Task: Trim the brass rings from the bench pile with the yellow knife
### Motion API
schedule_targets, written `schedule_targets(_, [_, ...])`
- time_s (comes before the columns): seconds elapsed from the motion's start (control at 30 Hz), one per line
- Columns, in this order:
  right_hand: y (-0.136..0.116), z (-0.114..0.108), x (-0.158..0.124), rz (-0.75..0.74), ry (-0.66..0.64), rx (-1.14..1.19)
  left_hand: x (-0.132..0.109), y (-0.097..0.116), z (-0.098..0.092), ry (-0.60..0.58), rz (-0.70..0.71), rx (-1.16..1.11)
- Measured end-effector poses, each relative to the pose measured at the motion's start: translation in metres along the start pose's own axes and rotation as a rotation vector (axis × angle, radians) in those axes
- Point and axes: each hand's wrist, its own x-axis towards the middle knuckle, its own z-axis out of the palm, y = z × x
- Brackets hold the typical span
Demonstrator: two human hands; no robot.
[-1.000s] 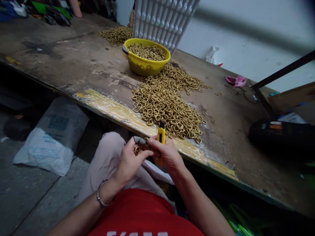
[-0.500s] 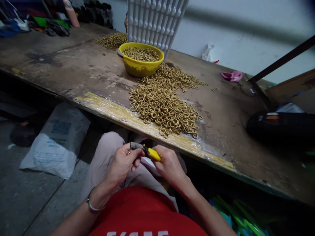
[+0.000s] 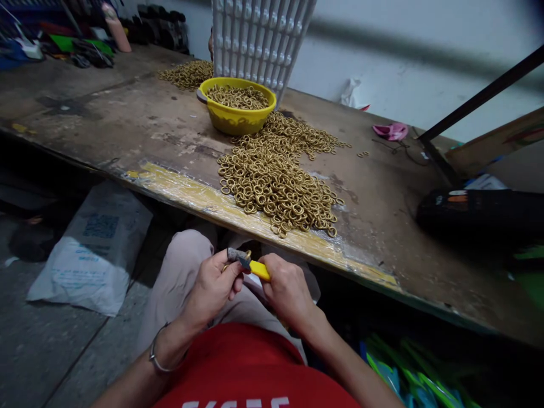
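My left hand (image 3: 212, 286) is closed in a pinch over my lap, with a grey wrap (image 3: 236, 255) on its index finger. A small brass-coloured ring (image 3: 249, 254) shows at its fingertips, and a bit of another gold-coloured ring (image 3: 225, 267) shows nearer the palm. My right hand (image 3: 289, 286) grips a yellow-handled tool (image 3: 259, 271), whose front end meets the left fingertips. The tool's working end is hidden, so its exact kind is unclear. Beyond both hands, a large pile of brass rings (image 3: 280, 181) lies on the worktable (image 3: 161, 130).
A yellow basin (image 3: 238, 119) full of rings stands behind the pile, before a ribbed grey panel (image 3: 259, 45). Another ring heap (image 3: 187, 73) lies farther left. A black bag-like object (image 3: 480, 218) rests at right. A white sack (image 3: 93, 249) sits on the floor.
The yellow handle has swung to lie flatter, and its dark front part is now hidden at the left fingertips. The ring there shows more clearly. The view has shifted slightly.
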Motion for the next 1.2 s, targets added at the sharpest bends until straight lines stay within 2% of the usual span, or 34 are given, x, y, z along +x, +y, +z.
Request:
schedule_targets(0.17, [0.005,0.003,0.006,0.028,0.001,-0.073,-0.009,0.013,0.000,0.002,-0.035,0.044])
schedule_targets(0.23, [0.019,0.004,0.010,0.138,0.006,-0.150,-0.017,0.020,-0.001,-0.013,-0.019,0.094])
schedule_targets(0.3, [0.037,0.002,0.012,0.273,0.046,-0.202,-0.023,0.025,-0.003,-0.079,-0.016,0.121])
schedule_targets(0.33, [0.046,0.001,0.013,0.293,0.091,-0.193,-0.024,0.025,-0.003,-0.125,-0.032,0.106])
schedule_targets(0.43, [0.061,0.001,0.014,0.198,0.217,-0.098,-0.018,0.014,-0.003,-0.200,-0.127,-0.041])
schedule_targets(0.53, [0.061,0.006,0.020,0.138,0.264,-0.068,-0.007,-0.001,0.000,-0.178,-0.170,-0.198])
schedule_targets(0.67, [0.057,0.014,0.032,0.201,0.224,-0.140,-0.003,-0.006,0.000,-0.135,-0.147,-0.334])
schedule_targets(0.8, [0.064,0.012,0.041,0.245,0.197,-0.112,-0.001,-0.004,-0.005,-0.200,-0.209,-0.532])
schedule_targets(0.87, [0.068,0.007,0.042,0.238,0.241,0.058,0.003,-0.005,-0.004,-0.223,-0.267,-0.602])
schedule_targets(0.97, [0.067,-0.002,0.038,0.233,0.272,0.592,0.013,-0.007,0.005,-0.185,-0.318,-0.582])
schedule_targets(1.1, [0.047,-0.005,0.023,0.295,0.053,1.364,0.018,-0.002,0.021,-0.205,-0.262,-0.525])
schedule_targets(1.2, [0.028,0.001,0.010,0.291,0.018,1.616,0.016,0.004,0.028,-0.241,-0.191,-0.553])
